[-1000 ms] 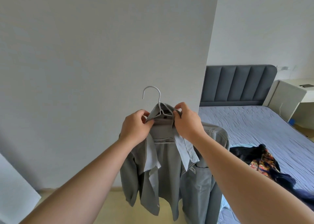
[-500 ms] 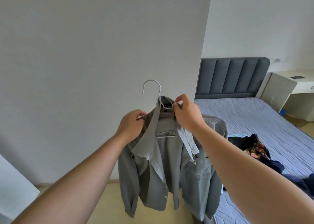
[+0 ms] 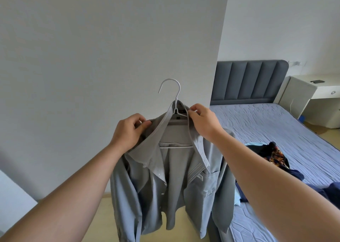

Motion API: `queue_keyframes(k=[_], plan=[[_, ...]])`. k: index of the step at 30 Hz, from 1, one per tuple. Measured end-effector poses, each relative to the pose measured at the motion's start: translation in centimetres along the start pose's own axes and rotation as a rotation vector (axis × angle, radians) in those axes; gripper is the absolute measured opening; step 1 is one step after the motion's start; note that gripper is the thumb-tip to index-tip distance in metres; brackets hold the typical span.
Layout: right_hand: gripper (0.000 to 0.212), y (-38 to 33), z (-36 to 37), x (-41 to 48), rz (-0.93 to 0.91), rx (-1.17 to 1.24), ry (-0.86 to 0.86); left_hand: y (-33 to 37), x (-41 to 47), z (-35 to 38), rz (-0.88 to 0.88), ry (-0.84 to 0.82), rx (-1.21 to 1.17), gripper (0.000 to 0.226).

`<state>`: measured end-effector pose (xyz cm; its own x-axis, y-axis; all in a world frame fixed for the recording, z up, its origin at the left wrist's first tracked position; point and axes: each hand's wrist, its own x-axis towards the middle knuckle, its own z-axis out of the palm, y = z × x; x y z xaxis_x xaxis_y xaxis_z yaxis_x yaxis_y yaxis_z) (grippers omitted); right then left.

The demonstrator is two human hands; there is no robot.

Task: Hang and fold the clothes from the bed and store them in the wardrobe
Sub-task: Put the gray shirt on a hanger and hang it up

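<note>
Grey shirt [image 3: 174, 177] is held up in the air on a white wire hanger [image 3: 177, 98], in front of a pale wall [image 3: 110, 48] and beside the bed [image 3: 257, 124]. The shirt is unbuttoned; its front panels hang open and its sleeves hang down at both sides. The hanger's hook stands free above the collar [image 3: 161, 129], and the lower bar is visible inside the open neck.

The left hand [image 3: 128, 131] is closed on the shirt: the cloth at the left shoulder, just outside the collar, is pinched between the thumb and the curled fingers [image 3: 145, 125]. The left collar flap is spread out below and to the right of that hand.

The right hand [image 3: 202, 121] is closed on the right side of the collar, which is pinched between thumb and fingertips [image 3: 192, 113] just beside the hanger's neck (whether the wire itself is also gripped cannot be told). The collar top is situated between the two hands, with the hook rising above both.

On the bed's blue quilted cover, a pile of dark and patterned clothes [image 3: 276, 155] is seen to the right of the right forearm. A grey padded headboard [image 3: 248, 81] is located behind the bed, and a white bedside unit [image 3: 298, 92] beside it carries a dark flat object [image 3: 317, 81].
</note>
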<state>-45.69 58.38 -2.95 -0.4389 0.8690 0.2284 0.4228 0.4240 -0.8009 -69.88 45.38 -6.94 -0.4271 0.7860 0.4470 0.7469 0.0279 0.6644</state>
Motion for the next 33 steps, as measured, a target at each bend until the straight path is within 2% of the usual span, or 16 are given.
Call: queue_keyframes(k=[3, 6, 8, 10, 12, 13, 15, 17, 18, 19, 21, 23, 27, 30, 33], plan=[[0.017, -0.5, 1.0, 0.3, 0.007, 0.007, -0.006, -0.5, 0.2, -0.9, -0.054, -0.020, 0.031, 0.033], [0.018, -1.2, 2.7, 0.6, 0.008, -0.021, -0.004, -0.2, -0.2, -1.5, -0.089, 0.101, 0.072, 0.039], [0.017, -1.8, 4.4, 0.7, -0.002, -0.044, -0.026, 0.6, -0.9, -1.4, -0.004, 0.162, 0.013, 0.037], [0.015, -2.6, 6.3, 0.7, -0.019, -0.077, -0.057, 1.3, -1.6, -1.3, 0.133, 0.113, 0.029, 0.028], [0.014, -3.2, 8.0, 0.7, -0.031, -0.108, -0.086, 0.9, -1.7, -1.7, 0.184, 0.084, 0.099, 0.020], [0.017, -3.5, 8.8, 0.7, -0.034, -0.109, -0.099, 0.4, -1.7, -2.1, 0.141, 0.091, 0.106, 0.024], [0.041, -3.9, 9.9, 0.4, -0.048, -0.092, -0.123, -1.1, -1.5, -3.3, -0.031, 0.054, 0.048, 0.028], [0.072, -4.5, 11.1, -0.1, -0.085, -0.148, -0.150, -2.6, -1.6, -4.6, -0.208, -0.031, -0.136, 0.021], [0.079, -4.8, 11.8, -0.4, -0.110, -0.215, -0.161, -3.2, -1.7, -5.3, -0.269, -0.049, -0.231, 0.019], [0.080, -5.2, 12.6, -0.5, -0.139, -0.287, -0.176, -3.7, -1.7, -6.0, -0.309, -0.051, -0.290, 0.018], [0.064, -5.7, 14.4, -0.4, -0.206, -0.370, -0.219, -5.0, -1.8, -7.4, -0.337, -0.034, -0.311, 0.017], [0.042, -6.2, 16.1, -0.1, -0.239, -0.346, -0.253, -6.2, -1.8, -8.8, -0.380, -0.038, -0.374, 0.013], [0.020, -7.3, 18.7, 0.8, -0.208, -0.237, -0.345, -8.5, -1.9, -11.1, -0.623, -0.133, -0.688, 0.013], [0.019, -8.2, 20.8, 1.8, -0.185, -0.167, -0.422, -9.8, -2.1, -12.6, -0.745, -0.151, -0.819, 0.016], [0.028, -9.0, 23.0, 3.0, -0.181, -0.115, -0.541, -11.4, -2.5, -14.0, -0.871, -0.133, -0.851, 0.024]])
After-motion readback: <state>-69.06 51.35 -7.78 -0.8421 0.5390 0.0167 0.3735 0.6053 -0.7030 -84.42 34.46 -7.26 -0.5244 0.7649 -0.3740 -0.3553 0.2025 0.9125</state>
